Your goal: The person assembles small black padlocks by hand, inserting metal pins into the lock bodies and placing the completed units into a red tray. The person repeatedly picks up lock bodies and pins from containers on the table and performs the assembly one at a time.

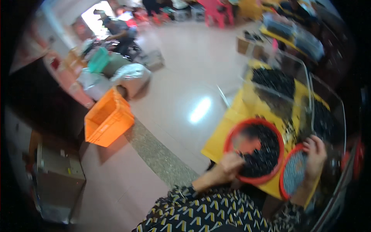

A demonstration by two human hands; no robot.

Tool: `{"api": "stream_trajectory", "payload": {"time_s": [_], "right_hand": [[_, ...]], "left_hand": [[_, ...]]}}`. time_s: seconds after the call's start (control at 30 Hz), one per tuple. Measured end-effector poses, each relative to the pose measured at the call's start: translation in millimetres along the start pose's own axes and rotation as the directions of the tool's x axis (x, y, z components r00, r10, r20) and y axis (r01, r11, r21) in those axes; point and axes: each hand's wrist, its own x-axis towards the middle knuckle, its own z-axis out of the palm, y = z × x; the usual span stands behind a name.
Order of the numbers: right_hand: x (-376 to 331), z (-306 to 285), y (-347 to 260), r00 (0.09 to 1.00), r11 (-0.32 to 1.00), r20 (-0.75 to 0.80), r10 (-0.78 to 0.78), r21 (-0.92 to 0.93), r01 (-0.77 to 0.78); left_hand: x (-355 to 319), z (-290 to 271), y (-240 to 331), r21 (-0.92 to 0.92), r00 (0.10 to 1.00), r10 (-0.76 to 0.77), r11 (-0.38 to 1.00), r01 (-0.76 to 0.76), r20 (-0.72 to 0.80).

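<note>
My left hand (231, 165) is at the near left rim of a round red basin (228, 141) with many small black pieces (266, 156) in it. Its fingers are closed together, and what they hold, if anything, is too small to make out. A patch of the basin's red bottom shows among the pieces, partly blurred. To the right stands a smaller red basin (283, 187) full of small grey-blue pieces (294, 174). My right hand (317, 156) is over its right side, fingers bent and somewhat apart, with nothing visible in them.
Both basins stand on a yellow tabletop (220, 137). Beyond them are clear plastic bins (266, 94) with black pieces (274, 79). An orange crate (110, 123), pale sacks (131, 77) and a cardboard box (249, 47) stand on the floor. Another person (118, 33) is far left.
</note>
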Motion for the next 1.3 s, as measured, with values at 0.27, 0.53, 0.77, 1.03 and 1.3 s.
{"api": "stream_trajectory", "payload": {"time_s": [0.27,0.53,0.77,1.03,1.3], "right_hand": [[-70.8,50.2,30.5,0.971,0.997,0.24,-0.017,-0.067,0.034],[-73.1,55.6,21.6,0.933,0.982,0.35,-0.077,-0.135,0.132],[-73.8,52.0,34.0,0.929,0.976,0.356,-0.102,-0.146,0.163],[-60.8,58.2,43.7,0.906,0.902,0.328,-0.269,-0.245,0.356],[-43.3,107.7,46.5,0.791,0.726,0.494,-0.361,-0.384,0.57]], "left_hand": [[14.8,-34.7,-12.0,0.386,0.984,-0.173,0.905,0.18,-0.052],[47.4,-14.0,-22.8,0.529,0.964,-0.107,0.848,-0.039,0.243],[65.8,1.5,-44.1,0.584,0.895,-0.15,0.799,-0.14,0.421],[68.2,6.9,-47.9,0.644,0.863,-0.167,0.734,-0.215,0.478],[64.8,4.9,-51.4,0.58,0.908,-0.126,0.801,-0.145,0.4]]}}
